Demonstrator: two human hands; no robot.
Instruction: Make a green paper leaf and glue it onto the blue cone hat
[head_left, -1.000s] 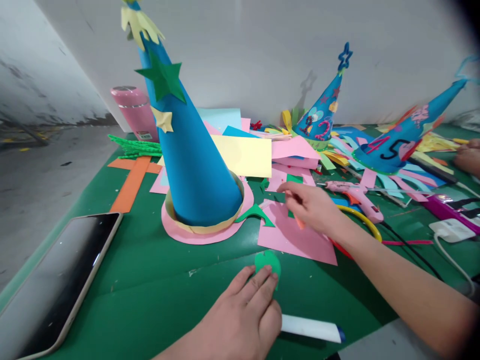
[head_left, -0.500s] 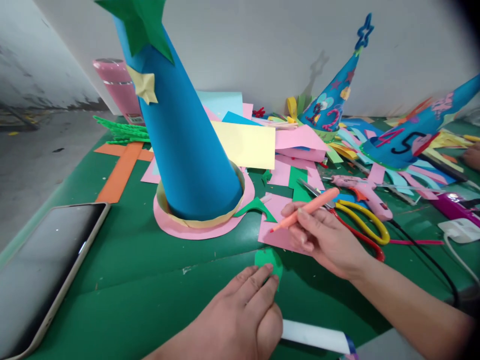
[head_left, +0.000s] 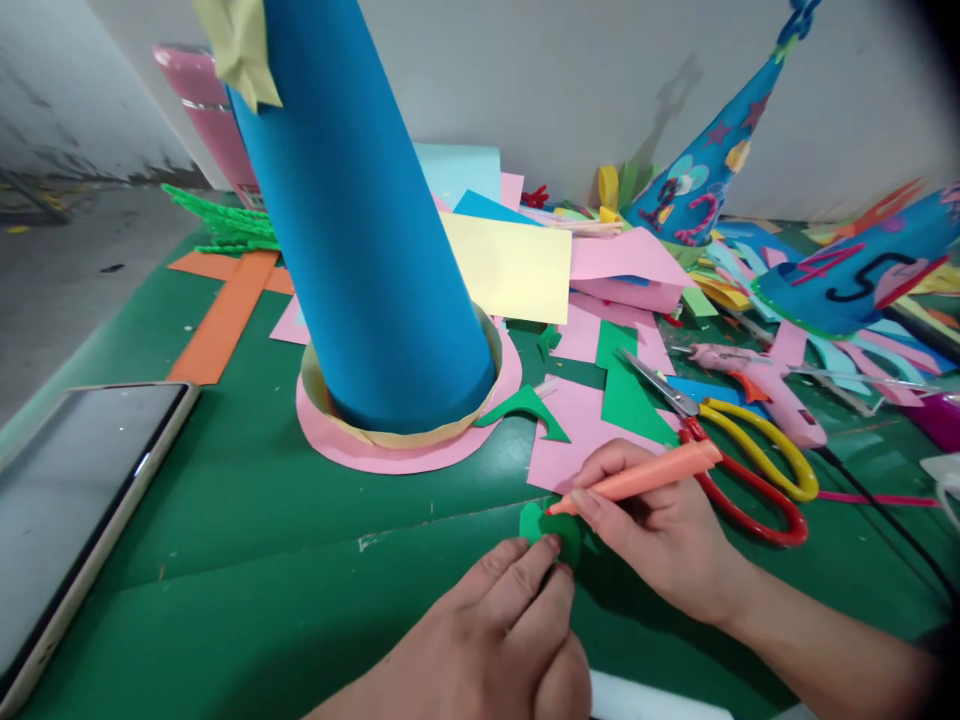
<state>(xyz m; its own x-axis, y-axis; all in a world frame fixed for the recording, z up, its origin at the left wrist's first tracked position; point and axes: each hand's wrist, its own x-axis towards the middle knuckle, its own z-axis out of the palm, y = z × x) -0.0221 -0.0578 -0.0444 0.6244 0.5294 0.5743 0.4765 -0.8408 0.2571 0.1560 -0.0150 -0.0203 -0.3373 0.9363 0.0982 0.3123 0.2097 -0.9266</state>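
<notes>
My right hand (head_left: 660, 545) grips an orange marker pen (head_left: 645, 478), its red tip down on a small rounded green paper cutout (head_left: 531, 520). My left hand (head_left: 495, 630) presses that cutout against the table with outstretched fingertips; the thumb is hidden. Just beyond my hands stands a tall blue paper cone hat (head_left: 375, 260) with a yellow paper star (head_left: 244, 50) on its side and a pink paper brim (head_left: 367, 457) round its base. Scissors (head_left: 739, 440) with yellow and red handles lie to the right of my right hand.
On the green table (head_left: 247, 520), a phone (head_left: 82, 500) lies at left. Pink paper (head_left: 562, 465), green scraps and a pink glue gun (head_left: 765, 390) lie beyond my right hand. Decorated blue cone hats (head_left: 847, 290) stand at back right. A pink bottle (head_left: 217, 120) is behind the tall hat.
The marker has come down from above the pink paper onto the green cutout. The left hand still presses the cutout. The view has tilted down, so the hat's green star is out of view.
</notes>
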